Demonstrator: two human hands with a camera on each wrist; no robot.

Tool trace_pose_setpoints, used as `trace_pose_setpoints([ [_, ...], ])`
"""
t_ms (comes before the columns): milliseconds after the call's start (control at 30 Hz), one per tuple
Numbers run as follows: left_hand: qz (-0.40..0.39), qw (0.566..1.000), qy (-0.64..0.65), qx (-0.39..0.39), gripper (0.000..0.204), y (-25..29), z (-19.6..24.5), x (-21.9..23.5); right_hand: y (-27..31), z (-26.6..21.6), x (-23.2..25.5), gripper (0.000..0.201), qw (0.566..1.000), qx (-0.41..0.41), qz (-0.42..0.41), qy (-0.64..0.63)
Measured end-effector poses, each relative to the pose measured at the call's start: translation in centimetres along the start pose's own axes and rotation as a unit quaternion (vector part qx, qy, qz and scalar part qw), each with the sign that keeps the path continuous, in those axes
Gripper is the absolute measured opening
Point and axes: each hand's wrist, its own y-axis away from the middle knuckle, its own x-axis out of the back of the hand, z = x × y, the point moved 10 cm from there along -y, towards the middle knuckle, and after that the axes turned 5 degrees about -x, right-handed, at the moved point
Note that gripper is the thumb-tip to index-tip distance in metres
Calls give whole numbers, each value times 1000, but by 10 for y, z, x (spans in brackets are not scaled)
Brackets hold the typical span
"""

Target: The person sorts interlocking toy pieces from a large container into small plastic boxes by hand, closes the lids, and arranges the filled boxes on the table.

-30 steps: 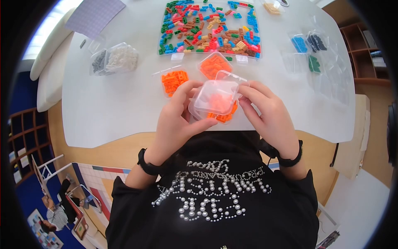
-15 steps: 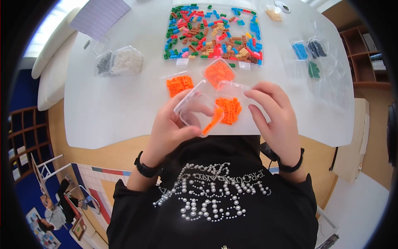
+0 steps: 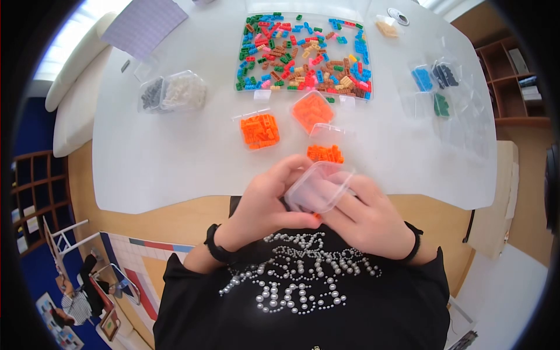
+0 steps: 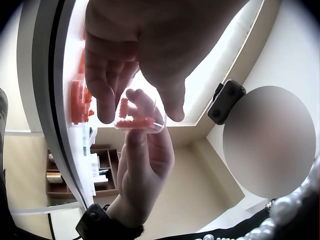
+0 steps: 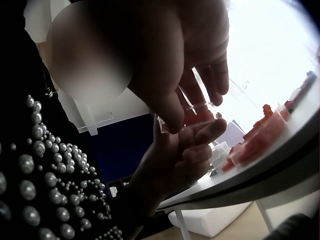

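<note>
My left hand (image 3: 265, 201) grips a small clear plastic box (image 3: 312, 189) by its side, close above the table's front edge. A few orange bricks (image 4: 136, 123) lie inside it. My right hand (image 3: 373, 224) is at the box from the other side, its fingers (image 3: 344, 201) reaching into it; whether they pinch a brick I cannot tell. Just beyond the hands stands an open clear box of orange bricks (image 3: 326, 153), partly hidden by the held box. Two more boxes of orange bricks, one on the left (image 3: 259, 130) and one further back (image 3: 312, 112), stand beside it.
A large clear tray (image 3: 238, 79) of mixed coloured bricks lies at the back. Boxes of grey and white bricks (image 3: 184, 91) stand left, a divided box (image 3: 417, 104) with blue, black and green bricks right. A purple sheet (image 3: 143, 26) lies at the far left.
The left hand has brought the held box nearer the body, off the open box of orange bricks. The right hand has moved left and down, from the open box's lid to the held box.
</note>
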Motion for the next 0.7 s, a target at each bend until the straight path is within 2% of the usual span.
trace_pose_setpoints([
  [133,34,997,-67,-30,73,-21,12,-12,13,20,8,36,999,-14,-18,25],
  [167,27,977,-201,-67,68,-30,24,-20,17,26,10,36,999,-11,-19,25],
  [200,19,938,-331,-102,63,-38,36,-31,22,43,11,37,998,-58,-19,24],
  [233,21,938,-331,-103,63,-46,41,-38,28,60,12,38,994,-104,-20,23],
  [300,-13,888,-438,-140,62,-61,53,-65,40,76,17,37,993,-114,5,12],
  [333,-9,887,-439,-141,62,-71,52,-69,43,84,23,36,992,-125,32,-1],
  [400,-28,785,-595,-169,48,-87,51,-84,40,95,23,36,988,-150,26,-18],
  [433,-27,784,-596,-168,48,-90,49,-86,41,104,21,36,982,-182,17,-35],
  [500,19,723,-662,-196,43,-92,53,-86,42,107,19,37,982,-180,18,-48],
  [533,19,723,-663,-195,43,-93,53,-86,43,109,16,39,982,-179,17,-59],
  [600,48,655,-727,-200,41,-94,56,-85,47,114,12,39,983,-173,10,-58],
  [700,69,679,-698,-216,39,-89,67,-82,47,115,12,40,980,-181,16,-82],
])
